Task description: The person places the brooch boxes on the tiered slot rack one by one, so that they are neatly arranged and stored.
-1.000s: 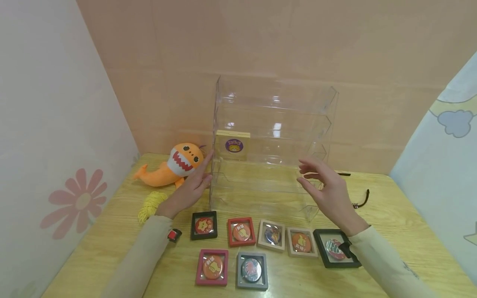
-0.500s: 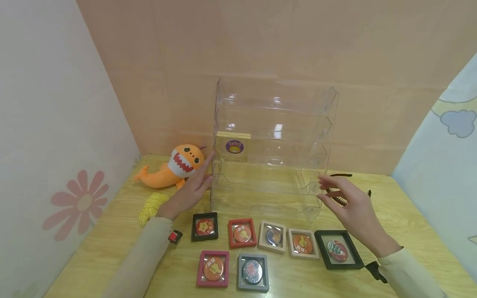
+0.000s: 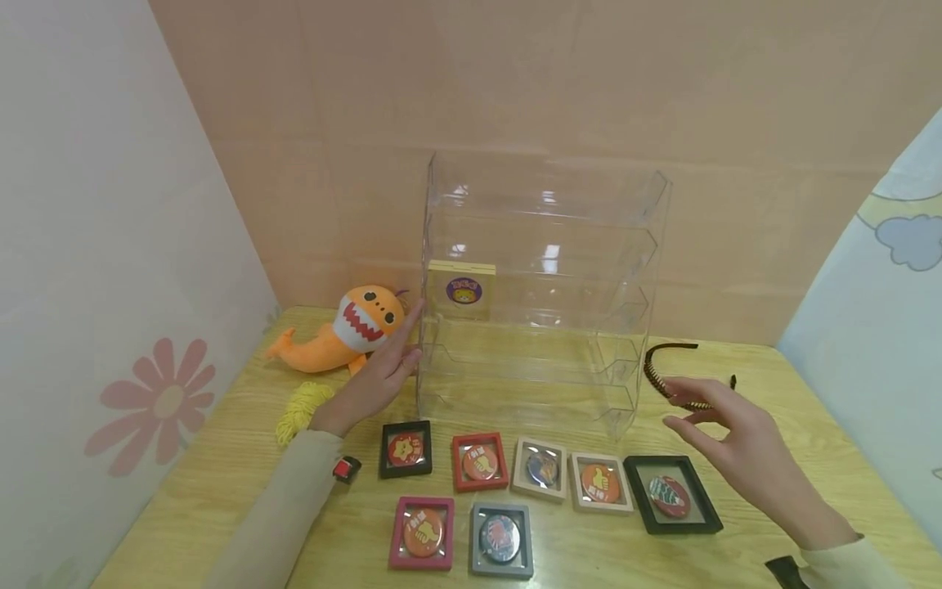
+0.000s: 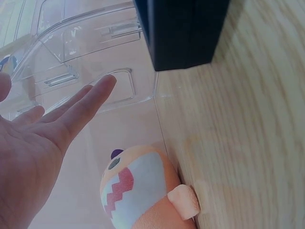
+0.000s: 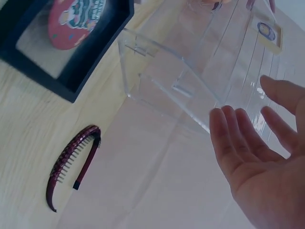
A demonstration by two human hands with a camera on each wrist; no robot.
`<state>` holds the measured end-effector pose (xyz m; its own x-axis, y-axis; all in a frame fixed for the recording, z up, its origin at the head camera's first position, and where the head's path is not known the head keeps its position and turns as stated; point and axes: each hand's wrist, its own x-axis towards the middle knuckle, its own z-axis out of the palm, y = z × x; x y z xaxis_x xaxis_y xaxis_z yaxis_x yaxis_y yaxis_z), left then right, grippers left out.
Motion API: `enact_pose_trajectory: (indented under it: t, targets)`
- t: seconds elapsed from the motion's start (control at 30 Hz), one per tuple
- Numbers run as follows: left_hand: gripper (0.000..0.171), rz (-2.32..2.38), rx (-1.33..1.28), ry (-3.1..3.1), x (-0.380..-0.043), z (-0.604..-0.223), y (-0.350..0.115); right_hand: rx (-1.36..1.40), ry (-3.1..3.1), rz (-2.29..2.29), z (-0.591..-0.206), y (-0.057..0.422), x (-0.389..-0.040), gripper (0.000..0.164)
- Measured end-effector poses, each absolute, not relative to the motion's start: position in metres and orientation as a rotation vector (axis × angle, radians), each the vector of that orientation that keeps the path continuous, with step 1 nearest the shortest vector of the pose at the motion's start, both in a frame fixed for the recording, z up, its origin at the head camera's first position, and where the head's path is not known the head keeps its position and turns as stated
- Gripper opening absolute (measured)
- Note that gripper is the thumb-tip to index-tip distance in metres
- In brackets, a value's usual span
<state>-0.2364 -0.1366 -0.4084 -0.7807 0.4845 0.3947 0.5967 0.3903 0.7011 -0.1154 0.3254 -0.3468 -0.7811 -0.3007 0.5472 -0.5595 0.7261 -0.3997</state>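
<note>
A clear acrylic tiered display rack (image 3: 537,325) stands mid-table. On one of its tiers, at the left end, sits a pale yellow square case (image 3: 462,290) with a purple bear badge. My left hand (image 3: 375,383) lies along the rack's left side with straight fingers, at or very close to the panel. To the right of the rack, my right hand (image 3: 739,442) hovers with nothing in it, fingers loosely bent. Partly behind it lies a dark toothed headband (image 3: 653,375). Below and left of that hand is a large black-framed badge (image 3: 673,495).
In front of the rack lie several framed badges: black (image 3: 405,449), red (image 3: 480,462), two cream (image 3: 540,469), pink (image 3: 422,533) and grey (image 3: 501,540). An orange shark plush (image 3: 342,327) and a yellow yarn bundle (image 3: 303,411) lie at left. Walls close the back and sides.
My right hand has moved right and down, away from the rack's right side, uncovering more of the headband and the large black frame. My left hand has stayed put.
</note>
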Motion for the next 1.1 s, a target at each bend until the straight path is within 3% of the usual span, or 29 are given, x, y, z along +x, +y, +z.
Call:
enact_pose_trajectory:
  t: [0.43,0.87,1.1]
  targets:
    - [0.066,-1.339,-0.968,-2.538,-0.234,-0.405,-0.138,0.521,-2.800,0.803,-0.370,0.369,-0.100,0.061]
    - [0.066,-1.356,-0.958,-2.551,-0.233,-0.405,-0.138,0.614,-2.951,0.969,-0.401,0.398,-0.093,0.095]
    - [0.066,-1.369,-0.962,-2.555,-0.233,-0.405,-0.138,0.698,-2.910,1.164,-0.418,0.408,-0.092,0.098]
